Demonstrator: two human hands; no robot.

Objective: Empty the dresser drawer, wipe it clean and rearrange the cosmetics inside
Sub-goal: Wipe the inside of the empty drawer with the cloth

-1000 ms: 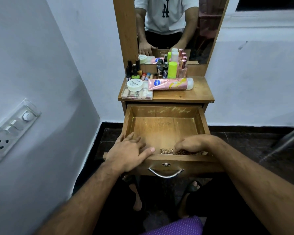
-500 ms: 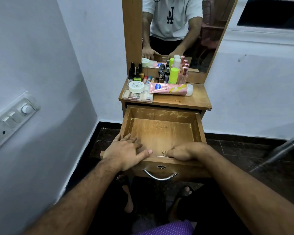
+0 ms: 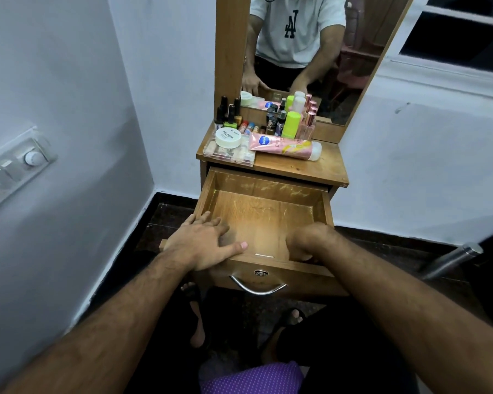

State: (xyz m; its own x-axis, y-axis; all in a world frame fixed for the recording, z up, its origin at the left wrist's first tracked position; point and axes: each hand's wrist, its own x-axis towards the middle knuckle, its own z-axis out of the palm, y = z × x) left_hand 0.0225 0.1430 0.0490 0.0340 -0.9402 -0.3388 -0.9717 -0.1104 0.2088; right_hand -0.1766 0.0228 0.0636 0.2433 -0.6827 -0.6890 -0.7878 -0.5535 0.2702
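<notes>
Two hands in one drawer [image 3: 264,191]: left hand [image 3: 202,245] flat, open; right hand [image 3: 305,243] curled, grip contents perhaps hidden.

The wooden dresser top [image 3: 319,169] carries the cosmetics, crowded toward its back and left edges. A clear organiser box [image 3: 228,153] sits at the front left corner. A pink tube [image 3: 285,146] lies on its side near the middle. Small bottles [image 3: 279,123] stand upright along the back edge.
</notes>
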